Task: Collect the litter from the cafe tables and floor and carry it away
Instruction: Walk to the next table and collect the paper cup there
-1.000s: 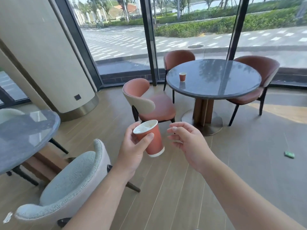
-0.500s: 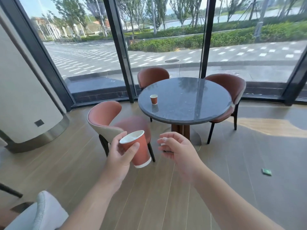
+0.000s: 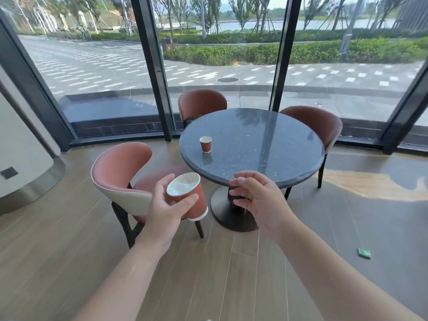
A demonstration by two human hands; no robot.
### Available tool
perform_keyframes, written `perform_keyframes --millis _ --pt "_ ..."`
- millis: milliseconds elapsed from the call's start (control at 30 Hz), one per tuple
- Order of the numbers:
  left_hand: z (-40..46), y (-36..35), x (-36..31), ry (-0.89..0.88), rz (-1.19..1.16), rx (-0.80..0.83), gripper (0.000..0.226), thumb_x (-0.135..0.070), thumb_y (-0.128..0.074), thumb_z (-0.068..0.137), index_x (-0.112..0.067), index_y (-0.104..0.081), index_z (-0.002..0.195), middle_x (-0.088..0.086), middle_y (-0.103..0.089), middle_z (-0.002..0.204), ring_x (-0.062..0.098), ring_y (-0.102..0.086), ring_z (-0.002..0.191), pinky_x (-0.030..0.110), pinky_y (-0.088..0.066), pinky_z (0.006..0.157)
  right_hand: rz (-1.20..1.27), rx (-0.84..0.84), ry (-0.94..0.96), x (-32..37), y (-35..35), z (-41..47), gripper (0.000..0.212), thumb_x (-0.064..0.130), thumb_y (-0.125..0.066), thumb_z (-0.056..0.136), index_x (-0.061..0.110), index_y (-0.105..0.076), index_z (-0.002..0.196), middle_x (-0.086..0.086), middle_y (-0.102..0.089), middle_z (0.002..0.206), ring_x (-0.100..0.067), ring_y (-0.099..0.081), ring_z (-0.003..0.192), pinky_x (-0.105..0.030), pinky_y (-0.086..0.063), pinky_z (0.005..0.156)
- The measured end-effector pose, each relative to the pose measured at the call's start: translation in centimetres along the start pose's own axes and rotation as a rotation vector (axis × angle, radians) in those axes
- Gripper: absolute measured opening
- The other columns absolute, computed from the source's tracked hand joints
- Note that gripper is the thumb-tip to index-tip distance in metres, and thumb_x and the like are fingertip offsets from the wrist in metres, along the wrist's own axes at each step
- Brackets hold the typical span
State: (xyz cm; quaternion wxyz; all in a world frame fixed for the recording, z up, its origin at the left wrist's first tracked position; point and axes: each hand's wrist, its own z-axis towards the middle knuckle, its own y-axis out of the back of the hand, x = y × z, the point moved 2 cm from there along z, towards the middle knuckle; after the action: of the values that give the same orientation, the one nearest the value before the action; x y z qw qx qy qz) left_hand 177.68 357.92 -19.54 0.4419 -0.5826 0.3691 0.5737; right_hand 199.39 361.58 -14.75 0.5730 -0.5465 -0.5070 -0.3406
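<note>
My left hand (image 3: pixel 165 208) grips a red paper cup (image 3: pixel 191 198) with a white inside, tilted towards me, in front of the near chair. My right hand (image 3: pixel 259 200) hovers beside it with loosely curled fingers and holds nothing. A second, smaller-looking red paper cup (image 3: pixel 205 144) stands upright on the left part of the round dark table (image 3: pixel 266 144), well beyond both hands. On the wooden floor at the right lies a small green wrapper (image 3: pixel 364 253).
Three rust-coloured chairs surround the table: one near left (image 3: pixel 120 179), one behind (image 3: pixel 201 103), one at the right (image 3: pixel 317 123). Glass walls with black frames (image 3: pixel 152 66) close off the far side. A curved white column (image 3: pixel 20 149) stands at the left.
The view has moved closer to the round table and turned right; the grey table and pale chair at the left have left the frame. Both hands keep their pose, cup still held.
</note>
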Motion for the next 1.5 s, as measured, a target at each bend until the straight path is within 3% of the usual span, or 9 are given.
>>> perform_keyframes --millis 267,433,567,733,867,1033,1200,1333,1500 --pt "13.8 1.1 0.5 0.017 0.026 0.07 0.068 -0.029 -0.086 0.063 -0.041 -0.055 0.122 -0.02 -0.072 0.109 -0.003 -0.068 0.1 0.015 -0.053 0.075 -0.057 -0.047 0.009 1.2 -3.9 12.2 0.026 0.03 -0.069 0.069 0.02 -0.071 0.093 -0.003 -0.074 0.093 -0.018 -0.069 0.082 -0.032 -0.052 0.072" --pt "19.5 1.0 0.4 0.041 0.018 0.123 0.07 -0.021 -0.084 0.062 -0.025 -0.053 0.124 0.001 -0.068 0.115 -0.002 -0.068 0.089 0.015 -0.053 0.07 -0.069 -0.045 0.007 0.8 -4.9 17.8 0.013 0.021 -0.065 0.086 0.017 -0.069 0.098 -0.006 -0.074 0.095 -0.019 -0.068 0.084 -0.031 -0.053 0.072" --pt "22.6 0.6 0.5 0.041 0.072 0.144 0.076 -0.022 -0.088 0.064 -0.026 -0.049 0.129 0.002 -0.065 0.122 0.006 -0.066 0.1 0.021 -0.051 0.079 -0.063 -0.057 0.002 0.5 -4.9 21.5 0.012 0.017 -0.062 0.089 0.015 -0.069 0.099 -0.004 -0.073 0.092 -0.018 -0.067 0.082 -0.029 -0.052 0.069" --pt "27.0 -1.1 2.0 0.006 0.14 0.142 0.065 -0.01 -0.085 0.08 -0.036 -0.048 0.128 -0.007 -0.066 0.121 -0.005 -0.066 0.099 0.009 -0.05 0.075 -0.03 -0.038 -0.01 -0.2 -3.9 26.7 0.014 0.019 -0.064 0.084 0.016 -0.069 0.097 -0.003 -0.074 0.089 -0.018 -0.067 0.08 -0.029 -0.052 0.068" --pt "31.8 -3.3 3.6 0.034 0.196 0.127 0.07 -0.01 -0.084 0.082 -0.033 -0.046 0.135 -0.007 -0.063 0.127 0.003 -0.063 0.111 0.017 -0.051 0.086 0.007 -0.058 -0.05 -1.4 -2.2 32.3 0.01 0.012 -0.061 0.09 0.015 -0.069 0.096 -0.005 -0.073 0.089 -0.019 -0.067 0.079 -0.029 -0.052 0.067" --pt "39.2 -6.3 5.9 0.023 0.286 0.108 0.065 -0.012 -0.087 0.073 -0.028 -0.05 0.124 -0.001 -0.062 0.12 -0.006 -0.062 0.095 0.013 -0.05 0.078 0.039 -0.02 -0.121 -2.7 -0.5 41.0 0.011 0.011 -0.059 0.091 0.014 -0.069 0.096 -0.004 -0.073 0.088 -0.019 -0.065 0.08 -0.029 -0.052 0.068" --pt "46.7 -9.4 8.8 0.078 0.384 0.045 0.066 -0.027 -0.085 0.063 -0.033 -0.048 0.117 -0.01 -0.062 0.113 0.001 -0.063 0.098 0.023 -0.05 0.083 0.038 0.015 -0.197 -3.0 1.7 49.7 0.013 0.019 -0.064 0.082 0.016 -0.069 0.094 -0.001 -0.074 0.085 -0.016 -0.065 0.078 -0.028 -0.05 0.066" --pt "51.5 -10.7 10.9 0.072 0.584 -0.013 0.07 -0.027 -0.092 0.063 -0.024 -0.047 0.117 -0.003 -0.06 0.115 0.016 -0.061 0.104 0.026 -0.047 0.084 0.023 0.04 -0.262 -3.3 3.1 55.0 0.028 0.03 -0.066 0.063 0.019 -0.069 0.089 0.002 -0.073 0.079 -0.012 -0.066 0.073 -0.025 -0.05 0.064" --pt "55.0 -11.4 13.8 0.062 0.682 -0.134 0.07 -0.023 -0.095 0.066 -0.024 -0.044 0.114 0.0 -0.057 0.117 0.02 -0.057 0.106 0.027 -0.041 0.082 -0.016 0.023 -0.36 -6.1 4.0 58.3 0.009 0.014 -0.063 0.085 0.015 -0.068 0.092 0.001 -0.071 0.082 -0.013 -0.062 0.074 -0.024 -0.05 0.063"
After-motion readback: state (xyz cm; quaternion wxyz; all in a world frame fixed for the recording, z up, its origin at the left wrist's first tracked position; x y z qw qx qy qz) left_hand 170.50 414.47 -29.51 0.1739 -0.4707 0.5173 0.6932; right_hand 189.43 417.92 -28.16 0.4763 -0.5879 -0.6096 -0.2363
